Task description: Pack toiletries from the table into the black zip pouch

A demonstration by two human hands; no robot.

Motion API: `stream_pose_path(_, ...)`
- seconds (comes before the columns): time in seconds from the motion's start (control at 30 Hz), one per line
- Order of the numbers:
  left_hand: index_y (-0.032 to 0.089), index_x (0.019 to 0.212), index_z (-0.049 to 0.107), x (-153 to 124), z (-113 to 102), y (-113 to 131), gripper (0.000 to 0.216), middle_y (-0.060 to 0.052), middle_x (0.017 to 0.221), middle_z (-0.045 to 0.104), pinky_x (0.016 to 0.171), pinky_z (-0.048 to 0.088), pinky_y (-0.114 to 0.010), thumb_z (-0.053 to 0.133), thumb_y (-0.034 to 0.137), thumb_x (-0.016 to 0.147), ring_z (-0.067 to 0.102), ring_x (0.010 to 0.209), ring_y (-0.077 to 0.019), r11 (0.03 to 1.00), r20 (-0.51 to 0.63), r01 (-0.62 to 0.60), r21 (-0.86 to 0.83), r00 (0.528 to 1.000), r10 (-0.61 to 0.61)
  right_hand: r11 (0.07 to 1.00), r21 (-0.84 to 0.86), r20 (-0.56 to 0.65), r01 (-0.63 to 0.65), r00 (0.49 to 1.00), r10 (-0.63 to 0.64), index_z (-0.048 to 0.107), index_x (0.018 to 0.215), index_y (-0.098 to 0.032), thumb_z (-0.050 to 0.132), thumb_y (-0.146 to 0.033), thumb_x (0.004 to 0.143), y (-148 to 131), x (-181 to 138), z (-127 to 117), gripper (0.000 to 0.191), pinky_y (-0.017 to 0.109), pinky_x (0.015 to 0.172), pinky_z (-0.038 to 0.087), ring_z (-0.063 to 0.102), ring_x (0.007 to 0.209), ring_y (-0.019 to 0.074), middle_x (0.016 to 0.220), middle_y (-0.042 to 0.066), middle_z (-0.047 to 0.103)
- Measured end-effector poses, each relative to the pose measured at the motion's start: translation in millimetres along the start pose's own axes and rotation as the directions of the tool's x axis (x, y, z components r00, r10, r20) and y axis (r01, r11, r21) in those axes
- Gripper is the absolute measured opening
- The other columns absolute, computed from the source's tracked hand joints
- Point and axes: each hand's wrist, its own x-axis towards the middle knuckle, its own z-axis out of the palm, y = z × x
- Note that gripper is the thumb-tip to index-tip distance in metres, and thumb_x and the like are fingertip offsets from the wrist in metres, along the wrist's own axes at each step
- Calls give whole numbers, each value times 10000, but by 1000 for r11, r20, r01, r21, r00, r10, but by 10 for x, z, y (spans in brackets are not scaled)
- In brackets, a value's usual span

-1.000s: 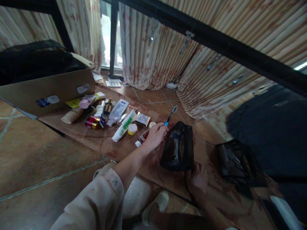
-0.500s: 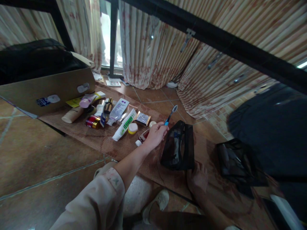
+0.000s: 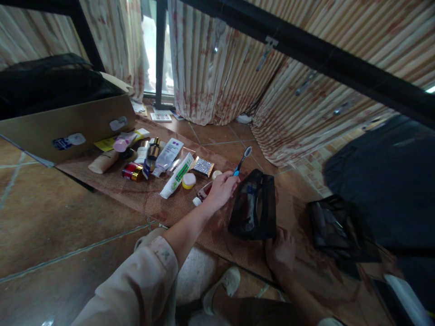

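Observation:
My left hand (image 3: 221,190) is closed around the handle of a blue and black toothbrush (image 3: 242,163), its bristle head pointing up and away. Just right of that hand a black mesh toiletry bag (image 3: 253,206) stands on the brown woven bench (image 3: 193,226), with some contents dimly visible through the mesh. At the bag's near right corner is my right hand (image 3: 281,251), fingers curled against it. Left of my left hand lie a small bottle of dark red liquid (image 3: 204,192), a round jar with yellow base (image 3: 189,181), a white and green toothpaste tube (image 3: 176,175) and a glittery square compact (image 3: 203,166).
More tubes and bottles, including a red jar with gold lid (image 3: 132,172), lie farther left. A cardboard box (image 3: 91,124) holding black fabric stands at the bench's left end. A second black mesh bag (image 3: 335,226) lies at right. Curtains (image 3: 210,68) hang behind.
The view has shifted very slightly. Both hands, the toothbrush and the bag keep nearly the same places.

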Motion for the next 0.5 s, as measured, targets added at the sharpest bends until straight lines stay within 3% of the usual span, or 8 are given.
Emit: stream_pose_path(0.5,173,717,532,11,-2,-21,177,63,543,407,409,334,-177,476,291,837,390,437,-65,998,10,-49,32,999,49,1000,-26,3,9,1000,-9,595,996,-151,443,-235,873,17,3,23,212,371,776,357,478,931,275,1021,130,577)
